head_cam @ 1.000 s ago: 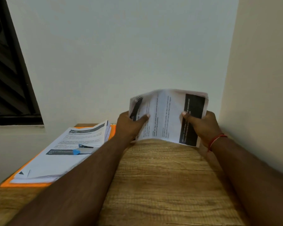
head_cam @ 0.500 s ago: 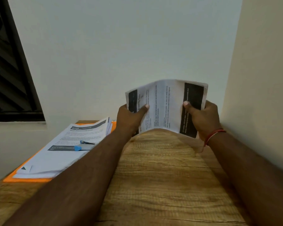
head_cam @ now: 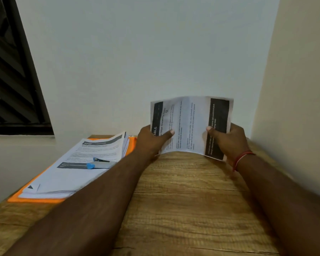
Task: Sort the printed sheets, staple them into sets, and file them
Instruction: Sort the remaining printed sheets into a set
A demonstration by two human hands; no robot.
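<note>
I hold a set of printed sheets (head_cam: 189, 124) upright on edge at the far end of the wooden table (head_cam: 183, 200), turned sideways so its dark header bands run vertically. My left hand (head_cam: 151, 140) grips the left side, thumb on the front. My right hand (head_cam: 227, 140), a red thread at its wrist, grips the right side the same way. At the left a stack of printed sheets (head_cam: 78, 163) lies on an orange file folder (head_cam: 35, 199). A stapler with a blue end (head_cam: 100, 163) rests on top of that stack.
A pale wall rises just behind the table, and a cream wall closes in along the right side. At the upper left is a dark louvred window (head_cam: 9, 74). Bare wood lies between my forearms.
The held sheets rose a little and then came back down onto the table's far end. Both hands kept their grip. The stack, folder and stapler stayed put.
</note>
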